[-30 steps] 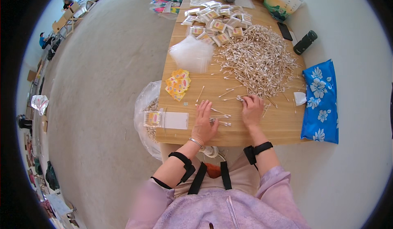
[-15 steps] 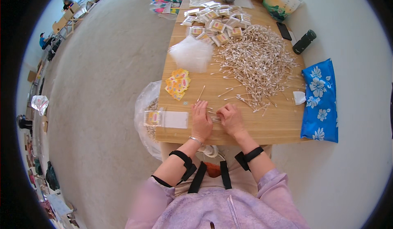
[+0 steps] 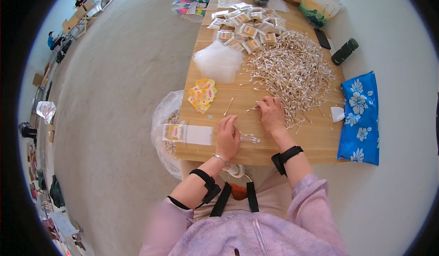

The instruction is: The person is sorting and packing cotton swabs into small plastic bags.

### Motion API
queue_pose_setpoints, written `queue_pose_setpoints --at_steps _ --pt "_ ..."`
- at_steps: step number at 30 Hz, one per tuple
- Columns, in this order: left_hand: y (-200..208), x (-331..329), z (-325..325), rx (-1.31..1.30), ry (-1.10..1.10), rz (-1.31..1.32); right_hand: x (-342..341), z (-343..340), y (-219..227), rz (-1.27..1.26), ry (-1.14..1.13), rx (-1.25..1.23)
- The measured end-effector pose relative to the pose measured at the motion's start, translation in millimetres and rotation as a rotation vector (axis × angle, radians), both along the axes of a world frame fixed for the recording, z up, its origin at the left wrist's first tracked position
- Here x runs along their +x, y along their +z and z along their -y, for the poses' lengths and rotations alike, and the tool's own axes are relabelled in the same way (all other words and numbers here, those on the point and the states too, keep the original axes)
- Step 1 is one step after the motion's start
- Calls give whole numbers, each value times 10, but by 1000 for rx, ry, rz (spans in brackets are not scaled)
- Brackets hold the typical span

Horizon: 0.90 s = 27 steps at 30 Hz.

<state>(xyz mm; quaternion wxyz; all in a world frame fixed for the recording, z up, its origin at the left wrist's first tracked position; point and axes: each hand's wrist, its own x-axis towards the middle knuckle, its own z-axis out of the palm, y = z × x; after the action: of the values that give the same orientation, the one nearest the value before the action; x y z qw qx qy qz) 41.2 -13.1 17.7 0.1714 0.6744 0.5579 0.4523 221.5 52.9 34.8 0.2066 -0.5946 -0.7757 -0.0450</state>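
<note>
A small row of cotton swabs (image 3: 250, 138) lies near the table's front edge, its left ends hidden by my left hand (image 3: 227, 138), whose fingers are curled together over them. Farther right and forward, my right hand (image 3: 273, 113) has its fingertips bent down on a few swabs at the near left side of a big heap of loose cotton swabs (image 3: 297, 68). One single swab (image 3: 229, 106) lies apart, ahead of my left hand. To the left of that hand are a white rectangular card (image 3: 199, 134) and a clear packet of swabs with a yellow label (image 3: 173, 132).
Yellow label cards (image 3: 202, 95) and clear plastic bags (image 3: 218, 61) lie on the left side. Filled swab packets (image 3: 249, 29) are piled farther back. Along the right are a phone (image 3: 322, 38), a dark bottle (image 3: 345, 51) and a blue flowered pouch (image 3: 359, 118). A plastic sack (image 3: 161, 114) stands beside the table.
My right hand has moved away from my left, forward and right to the heap's edge. The row of swabs beside my left hand now shows. My left hand has stayed nearly in place.
</note>
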Motion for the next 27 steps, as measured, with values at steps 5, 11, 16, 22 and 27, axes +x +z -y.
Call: queue_pose_setpoints --at_steps 5,11,16,22,27 --pt "27 -225 -407 -168 153 -79 -59 -18 -23 73 4 -76" --pt "-23 -508 -636 -92 -224 -265 -64 71 -94 9 -19 -51" --pt "72 -549 -588 -44 -409 -260 -47 107 -150 -43 -54 -98" --pt "-24 -356 -574 -115 -288 -95 -96 151 -278 -105 -116 -54" --pt "-20 -227 -571 -125 -193 -101 -110 163 -333 -106 -136 40"
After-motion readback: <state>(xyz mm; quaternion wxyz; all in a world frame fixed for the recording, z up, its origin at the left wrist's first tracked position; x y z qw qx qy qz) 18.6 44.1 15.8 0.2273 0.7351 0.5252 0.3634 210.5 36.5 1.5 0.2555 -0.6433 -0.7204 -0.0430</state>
